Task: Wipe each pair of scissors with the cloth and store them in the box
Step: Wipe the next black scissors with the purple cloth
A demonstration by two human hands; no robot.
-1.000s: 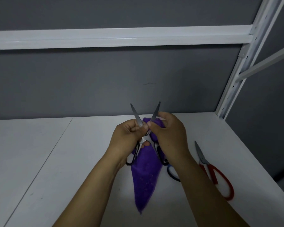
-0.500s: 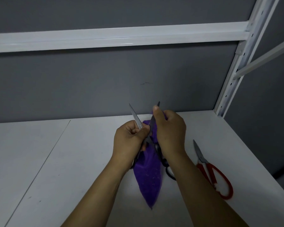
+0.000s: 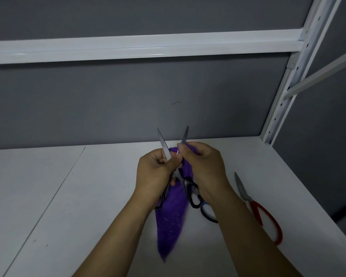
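- The black-handled scissors [image 3: 164,144] are held up above the shelf [image 3: 68,196], between the two grips. The blades are spread in a V and point up and away from the person.
- The left grip [image 3: 156,172] is curled round the scissors near the pivot, with the left blade rising out of the top of its fist.
- The right grip [image 3: 206,166] is just beside the left one, touching it. Its thumb and fingers pinch the purple cloth [image 3: 171,220] against the lower part of the right blade.
- The cloth bunches behind the right grip's fingers, then hangs down between the two wrists and narrows to a point. I cannot tell whether that point touches the shelf.
- One black handle loop shows under the right grip, and the other sits below the left grip, against the cloth.
- Below the right wrist a blue handle loop [image 3: 202,212] lies on the shelf. The forearm hides the rest of that pair.
- Further right of the right grip, well apart from it, the red-handled scissors [image 3: 256,211] lie flat on the shelf. Their blades are closed and point away.
- Beyond both grips stands a grey wall [image 3: 108,106], crossed high up by a white beam [image 3: 148,47].
- A white perforated upright [image 3: 284,92] stands at the shelf's far right corner.
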